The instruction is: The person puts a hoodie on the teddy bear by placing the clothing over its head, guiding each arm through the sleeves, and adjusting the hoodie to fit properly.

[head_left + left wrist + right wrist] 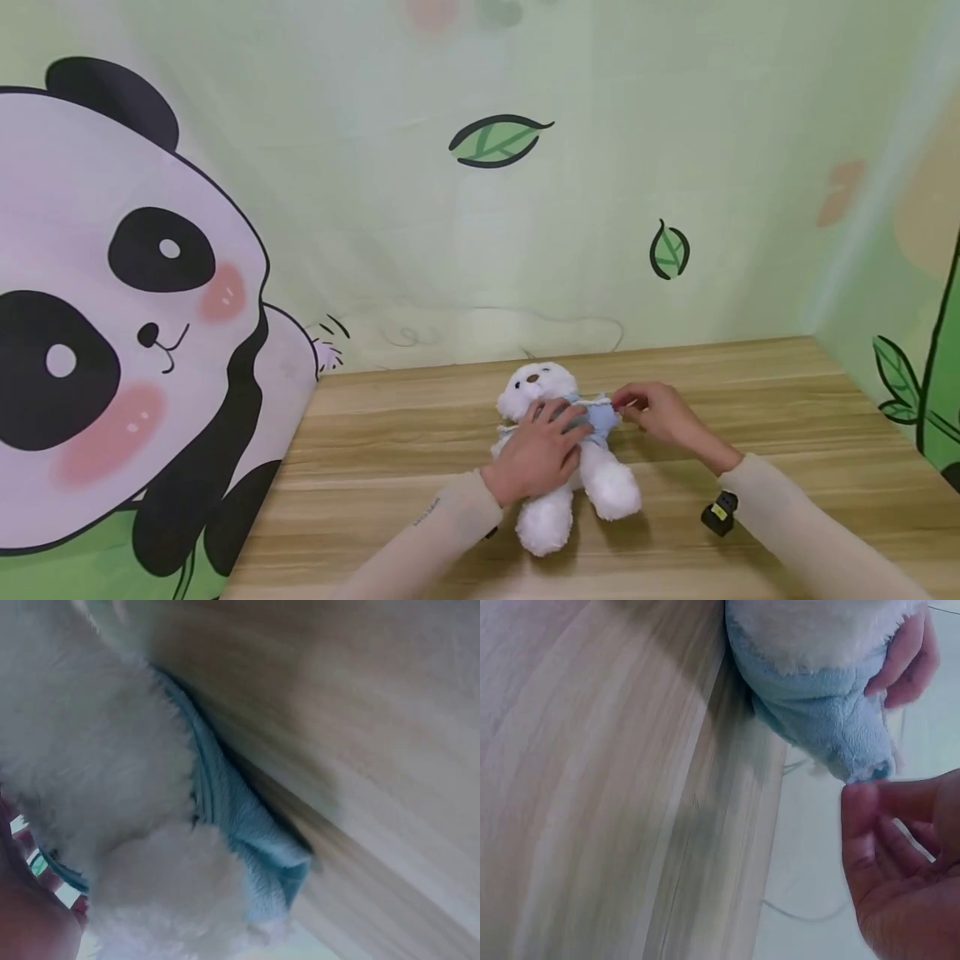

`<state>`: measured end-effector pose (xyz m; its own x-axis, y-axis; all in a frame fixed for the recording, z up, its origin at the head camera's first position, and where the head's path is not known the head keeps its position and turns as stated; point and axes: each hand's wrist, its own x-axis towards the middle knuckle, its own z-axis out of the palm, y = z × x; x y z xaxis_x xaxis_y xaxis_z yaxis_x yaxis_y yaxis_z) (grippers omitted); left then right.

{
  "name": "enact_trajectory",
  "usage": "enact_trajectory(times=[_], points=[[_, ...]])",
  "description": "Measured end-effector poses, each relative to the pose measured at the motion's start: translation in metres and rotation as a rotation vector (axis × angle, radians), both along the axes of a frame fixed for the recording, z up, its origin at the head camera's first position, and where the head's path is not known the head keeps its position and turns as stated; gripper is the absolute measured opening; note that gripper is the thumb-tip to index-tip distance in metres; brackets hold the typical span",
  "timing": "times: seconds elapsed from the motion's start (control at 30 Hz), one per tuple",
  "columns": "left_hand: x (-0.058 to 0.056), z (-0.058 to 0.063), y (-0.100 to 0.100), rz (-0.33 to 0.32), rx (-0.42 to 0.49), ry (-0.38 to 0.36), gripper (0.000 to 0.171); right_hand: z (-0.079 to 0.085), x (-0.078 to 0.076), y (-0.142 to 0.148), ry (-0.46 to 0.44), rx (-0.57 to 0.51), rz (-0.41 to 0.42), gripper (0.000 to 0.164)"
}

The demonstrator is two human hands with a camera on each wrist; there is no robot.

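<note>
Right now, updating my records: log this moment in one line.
left hand: rests on plush toy; right hand: pinches blue sleeve; support: table

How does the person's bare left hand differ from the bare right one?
The left hand lies spread over the front of the white plush bear, whereas the right hand pinches its light-blue cloth sleeve at the end. The left hand is on top of the bear; the right hand is beside it. Both emerge from the person's pale long sleeves.

No readable text; lettering (427,512) on left sleeve (463,518), yellow label (718,510) on black device (716,524) too small.
</note>
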<state>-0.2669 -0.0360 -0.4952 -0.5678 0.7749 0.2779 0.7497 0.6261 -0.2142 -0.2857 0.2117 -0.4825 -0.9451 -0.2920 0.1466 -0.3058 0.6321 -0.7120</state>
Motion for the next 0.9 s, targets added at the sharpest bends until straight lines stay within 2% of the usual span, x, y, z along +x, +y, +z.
enact_trajectory(times=[0.17, 0.27, 0.4, 0.5, 0.73, 0.9], points=[[0.000, -0.003, 0.001, -0.034, 0.016, 0.002, 0.036, -0.002, -0.001, -0.002, -0.010, 0.001, 0.073, 0.024], [-0.001, -0.002, 0.002, -0.035, 0.018, 0.005, 0.039, -0.002, -0.002, -0.002, -0.032, -0.003, 0.132, 0.028], [-0.002, 0.000, 0.005, -0.012, -0.003, -0.023, 0.042, -0.005, -0.002, -0.004, -0.060, -0.013, 0.159, 0.028], [-0.003, 0.000, 0.006, 0.002, -0.012, -0.048, 0.042, -0.008, -0.003, -0.006, -0.041, 0.000, 0.137, 0.025], [-0.003, 0.000, 0.007, 0.008, 0.000, -0.066, 0.037, -0.013, -0.004, -0.008, 0.079, 0.044, 0.076, 0.009], [-0.002, -0.001, 0.006, 0.023, 0.005, -0.074, 0.034, -0.011, -0.004, -0.007, 0.092, 0.040, 0.074, 0.010]])
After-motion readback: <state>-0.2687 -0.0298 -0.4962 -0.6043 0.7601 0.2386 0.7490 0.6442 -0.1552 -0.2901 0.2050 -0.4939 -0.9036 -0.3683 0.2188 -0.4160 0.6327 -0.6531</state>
